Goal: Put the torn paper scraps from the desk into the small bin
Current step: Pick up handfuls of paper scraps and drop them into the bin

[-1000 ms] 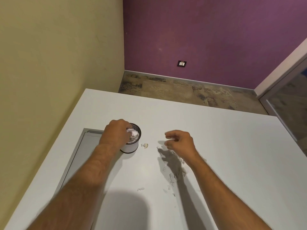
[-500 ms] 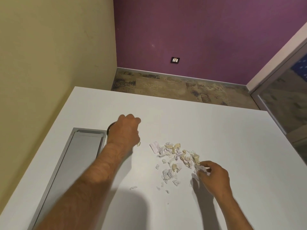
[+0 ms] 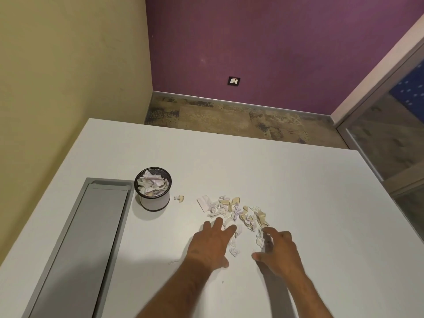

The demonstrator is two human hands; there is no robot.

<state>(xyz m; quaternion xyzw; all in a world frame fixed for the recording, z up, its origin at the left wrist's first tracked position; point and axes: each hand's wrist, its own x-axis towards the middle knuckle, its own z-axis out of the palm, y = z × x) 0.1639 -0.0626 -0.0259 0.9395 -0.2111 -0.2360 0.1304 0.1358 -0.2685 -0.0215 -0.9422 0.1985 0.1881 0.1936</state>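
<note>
Paper scraps (image 3: 234, 212) need corralling: our left hand (image 3: 212, 245) is spread flat and empty, right hand (image 3: 278, 251) loosely cupped, so we'd sweep both inward before lifting to the bin (image 3: 153, 189).

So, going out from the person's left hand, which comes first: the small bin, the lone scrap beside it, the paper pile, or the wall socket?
From the left hand, in the head view:
1. Paper pile, at its fingertips.
2. Lone scrap, farther up the desk, left of the pile.
3. Small bin, left of that scrap.
4. Wall socket, on the purple wall.
</note>
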